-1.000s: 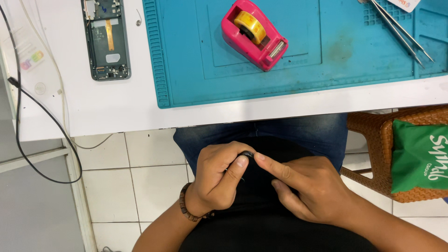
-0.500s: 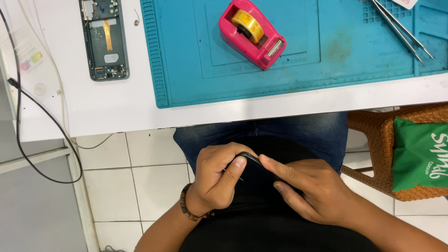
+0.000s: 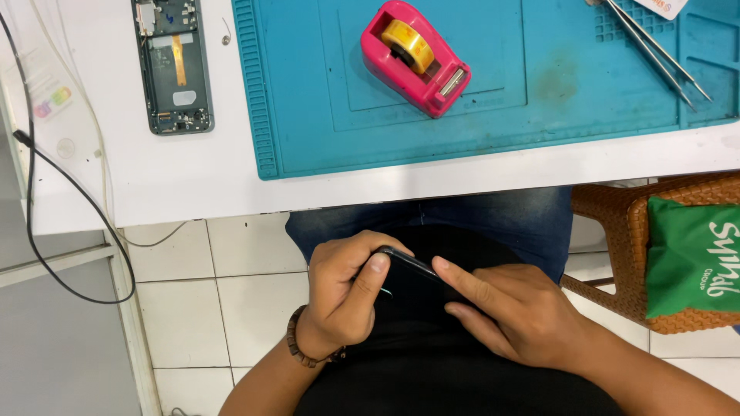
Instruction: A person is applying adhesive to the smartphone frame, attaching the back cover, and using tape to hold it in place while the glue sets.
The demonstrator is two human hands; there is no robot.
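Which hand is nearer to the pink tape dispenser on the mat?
The left hand, marginally. It sits below the tape dispenser, slightly to its left; the right hand lies lower and off to the right. Both are under the table edge.
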